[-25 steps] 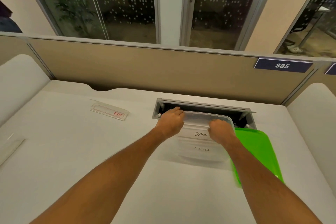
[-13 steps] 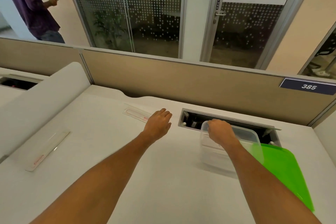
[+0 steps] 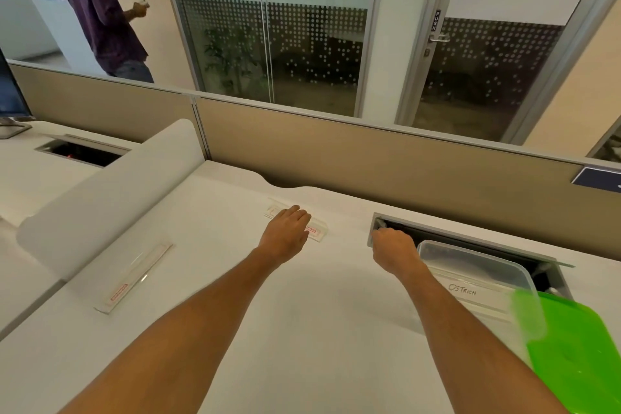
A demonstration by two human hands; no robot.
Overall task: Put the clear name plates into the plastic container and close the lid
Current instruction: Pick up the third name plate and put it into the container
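Left hand (image 3: 288, 231) rests flat, fingers extended, on clear name plate (image 3: 314, 232); right hand (image 3: 395, 250), fingers curled, at nine o'clock of plastic container (image 3: 477, 282); its grasp cannot be told.

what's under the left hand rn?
A clear name plate lies flat on the desk under the left hand. Both ends show, one bearing a red label. The hand covers its middle, so grip contact is hidden.
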